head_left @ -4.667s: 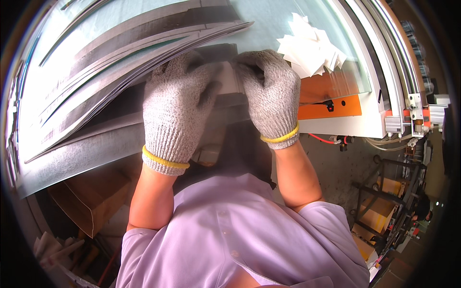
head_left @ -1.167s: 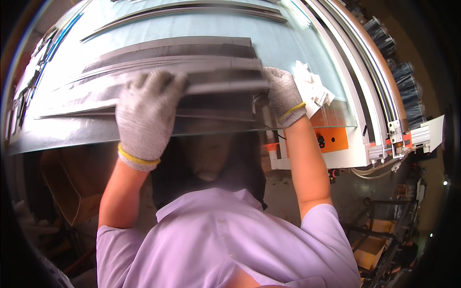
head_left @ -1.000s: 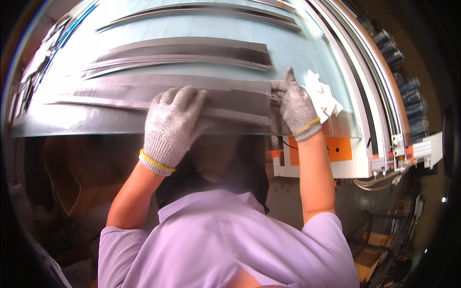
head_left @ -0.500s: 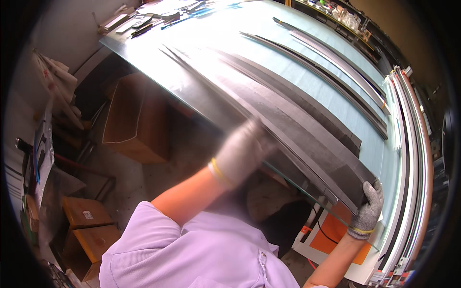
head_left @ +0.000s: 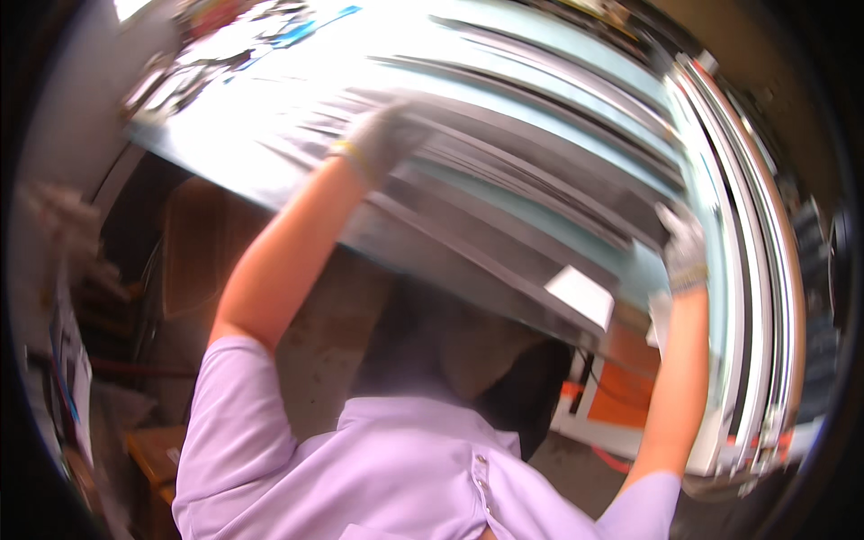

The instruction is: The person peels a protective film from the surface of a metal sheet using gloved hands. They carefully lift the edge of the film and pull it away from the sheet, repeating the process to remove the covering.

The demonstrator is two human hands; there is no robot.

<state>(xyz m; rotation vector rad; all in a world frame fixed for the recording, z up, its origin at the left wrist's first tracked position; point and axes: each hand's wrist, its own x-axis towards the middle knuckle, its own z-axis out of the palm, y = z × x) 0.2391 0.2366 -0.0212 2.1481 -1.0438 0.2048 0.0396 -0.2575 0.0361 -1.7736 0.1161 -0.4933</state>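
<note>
long, flat, dark grey strips (head_left: 558, 183) lie blurred across the pale table (head_left: 641, 264), a white sheet (head_left: 580, 295) atop the nearest; the gloved left hand (head_left: 391, 139) and right hand (head_left: 684, 241) are at a farther one, grips too smeared to tell.

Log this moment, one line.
left hand: at dark strips, grip blurred | right hand: near their right ends, grip unclear | white sheet: over right end of nearest strip

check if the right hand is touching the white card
Apart: the head view shows a gap between the right hand and the white card, with pale tabletop visible there.
</note>
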